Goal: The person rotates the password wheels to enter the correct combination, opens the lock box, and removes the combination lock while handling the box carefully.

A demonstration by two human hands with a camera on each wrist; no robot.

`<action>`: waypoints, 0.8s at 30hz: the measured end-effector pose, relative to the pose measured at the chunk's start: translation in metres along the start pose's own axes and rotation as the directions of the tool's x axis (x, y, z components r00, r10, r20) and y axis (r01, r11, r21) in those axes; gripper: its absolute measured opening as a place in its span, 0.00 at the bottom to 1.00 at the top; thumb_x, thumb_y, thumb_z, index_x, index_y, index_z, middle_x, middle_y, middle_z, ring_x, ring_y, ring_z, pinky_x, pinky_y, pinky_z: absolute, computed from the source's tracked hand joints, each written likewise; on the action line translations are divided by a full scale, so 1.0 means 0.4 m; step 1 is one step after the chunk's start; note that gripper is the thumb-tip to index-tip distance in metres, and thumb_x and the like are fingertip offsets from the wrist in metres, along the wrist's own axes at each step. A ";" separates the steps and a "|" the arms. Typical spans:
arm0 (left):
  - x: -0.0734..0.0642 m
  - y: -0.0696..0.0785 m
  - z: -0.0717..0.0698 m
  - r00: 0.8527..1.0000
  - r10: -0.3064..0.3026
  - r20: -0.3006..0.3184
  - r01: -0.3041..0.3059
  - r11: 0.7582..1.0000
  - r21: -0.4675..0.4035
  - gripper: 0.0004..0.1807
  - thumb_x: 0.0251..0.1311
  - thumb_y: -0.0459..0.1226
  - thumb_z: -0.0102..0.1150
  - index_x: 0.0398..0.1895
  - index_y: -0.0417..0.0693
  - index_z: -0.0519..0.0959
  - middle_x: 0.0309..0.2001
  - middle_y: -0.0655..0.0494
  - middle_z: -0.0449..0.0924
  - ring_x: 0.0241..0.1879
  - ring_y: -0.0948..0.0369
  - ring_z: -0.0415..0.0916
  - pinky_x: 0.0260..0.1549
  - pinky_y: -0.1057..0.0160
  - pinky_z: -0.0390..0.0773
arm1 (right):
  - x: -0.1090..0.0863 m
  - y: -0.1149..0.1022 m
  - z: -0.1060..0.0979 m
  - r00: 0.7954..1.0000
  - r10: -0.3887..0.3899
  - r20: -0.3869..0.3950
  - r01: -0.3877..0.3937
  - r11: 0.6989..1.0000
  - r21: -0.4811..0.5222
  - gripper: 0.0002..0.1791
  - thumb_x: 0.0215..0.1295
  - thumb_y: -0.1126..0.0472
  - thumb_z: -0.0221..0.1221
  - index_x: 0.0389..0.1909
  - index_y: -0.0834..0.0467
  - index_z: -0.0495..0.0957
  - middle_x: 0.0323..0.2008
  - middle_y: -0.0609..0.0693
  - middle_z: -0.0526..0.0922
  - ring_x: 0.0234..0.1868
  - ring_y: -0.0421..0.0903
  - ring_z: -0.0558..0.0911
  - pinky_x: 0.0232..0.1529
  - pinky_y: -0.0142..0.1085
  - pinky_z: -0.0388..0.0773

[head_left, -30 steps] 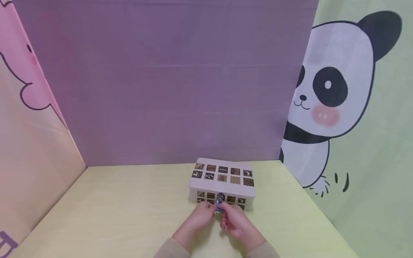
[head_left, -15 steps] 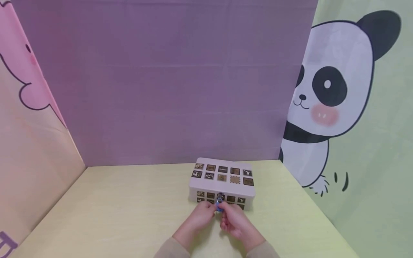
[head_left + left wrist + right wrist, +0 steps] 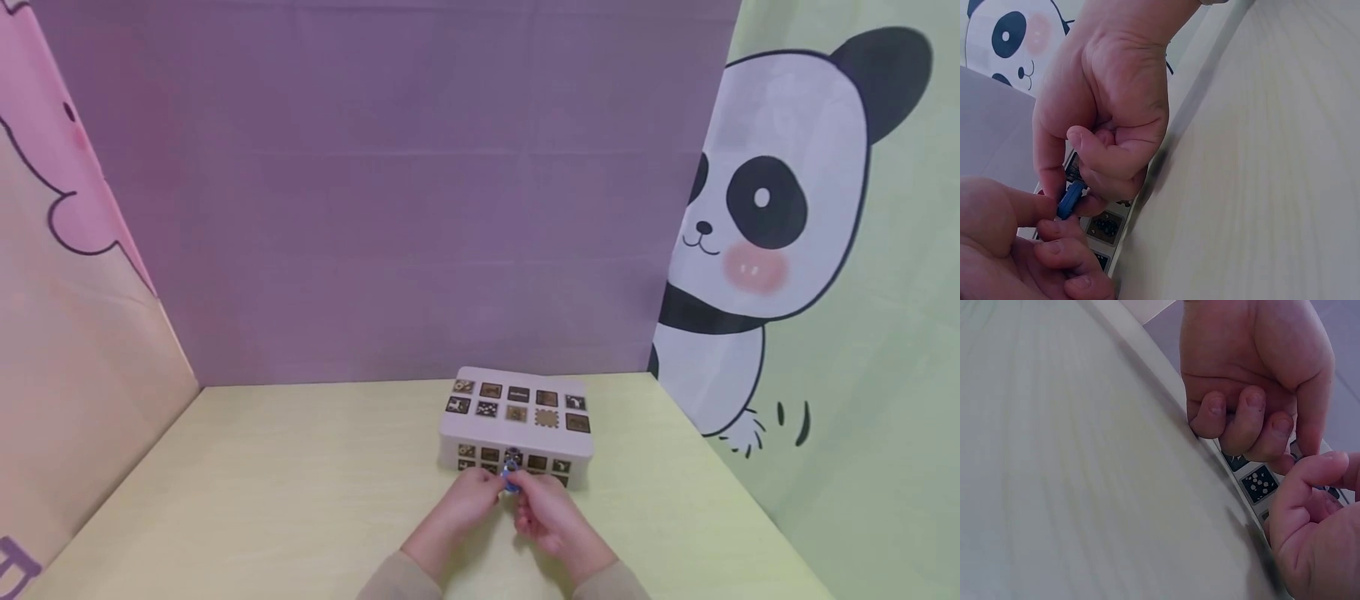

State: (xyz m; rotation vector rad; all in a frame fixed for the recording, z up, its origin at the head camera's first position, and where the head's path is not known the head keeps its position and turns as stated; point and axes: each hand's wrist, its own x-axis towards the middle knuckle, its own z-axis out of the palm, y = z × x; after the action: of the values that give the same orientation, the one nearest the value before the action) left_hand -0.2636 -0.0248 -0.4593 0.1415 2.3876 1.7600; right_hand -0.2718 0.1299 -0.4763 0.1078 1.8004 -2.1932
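L+R grips (image 3: 472,498) (image 3: 550,510) on part-hidden blue obj. (image 3: 1070,199)

Box (image 3: 517,417) on table (image 3: 300,483), before backdrop (image 3: 390,200) — item (image 3: 1070,200) at box front, between left fingers (image 3: 487,482) and right fingers (image 3: 527,482)

The table (image 3: 300,483) is pale; it bears a printed box (image 3: 531,416).

Blue padlock (image 3: 1070,200) at front of box (image 3: 517,427)
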 end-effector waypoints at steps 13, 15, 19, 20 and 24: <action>0.001 -0.004 -0.005 1.000 0.000 0.020 0.000 1.000 0.003 0.13 0.71 0.38 0.56 0.36 0.35 0.79 0.23 0.57 0.69 0.20 0.64 0.59 0.18 0.68 0.63 | 0.000 -0.005 -0.013 1.000 0.002 -0.005 -0.002 0.999 0.034 0.09 0.70 0.56 0.60 0.35 0.59 0.79 0.17 0.40 0.68 0.15 0.35 0.66 0.18 0.25 0.65; 0.004 -0.005 -0.006 1.000 -0.005 0.029 0.005 1.000 0.001 0.13 0.71 0.38 0.55 0.33 0.35 0.78 0.21 0.60 0.66 0.18 0.66 0.57 0.16 0.69 0.60 | -0.001 -0.009 -0.018 1.000 0.009 -0.004 -0.008 0.999 0.049 0.10 0.72 0.56 0.58 0.33 0.58 0.78 0.18 0.40 0.68 0.16 0.34 0.65 0.17 0.25 0.64; 0.007 -0.004 -0.009 0.999 -0.011 0.044 0.011 1.000 -0.002 0.14 0.71 0.38 0.54 0.30 0.37 0.78 0.19 0.62 0.65 0.16 0.67 0.55 0.14 0.70 0.59 | -0.001 -0.014 -0.029 1.000 0.024 0.005 -0.024 0.997 0.070 0.11 0.72 0.55 0.57 0.33 0.57 0.79 0.19 0.39 0.68 0.17 0.33 0.64 0.18 0.24 0.63; 0.007 -0.004 -0.010 0.999 -0.011 0.047 0.011 1.000 -0.003 0.14 0.71 0.38 0.54 0.30 0.37 0.78 0.18 0.62 0.65 0.16 0.67 0.55 0.14 0.70 0.58 | -0.001 -0.015 -0.031 1.000 0.025 0.009 -0.026 0.997 0.071 0.11 0.72 0.55 0.56 0.33 0.57 0.79 0.19 0.39 0.68 0.17 0.33 0.63 0.18 0.23 0.63; 0.004 -0.004 -0.011 0.998 -0.019 0.055 0.019 1.000 0.002 0.13 0.72 0.38 0.53 0.32 0.37 0.79 0.19 0.61 0.65 0.16 0.67 0.55 0.14 0.70 0.58 | -0.004 -0.016 -0.038 0.999 0.026 0.021 -0.027 0.997 0.074 0.12 0.74 0.54 0.56 0.34 0.57 0.79 0.19 0.39 0.68 0.17 0.33 0.63 0.18 0.23 0.62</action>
State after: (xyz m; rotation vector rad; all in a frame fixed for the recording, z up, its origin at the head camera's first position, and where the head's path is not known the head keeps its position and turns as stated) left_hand -0.2662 -0.0292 -0.4599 0.1644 2.3445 1.7237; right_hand -0.2739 0.1461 -0.4729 0.1252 1.6971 -2.2354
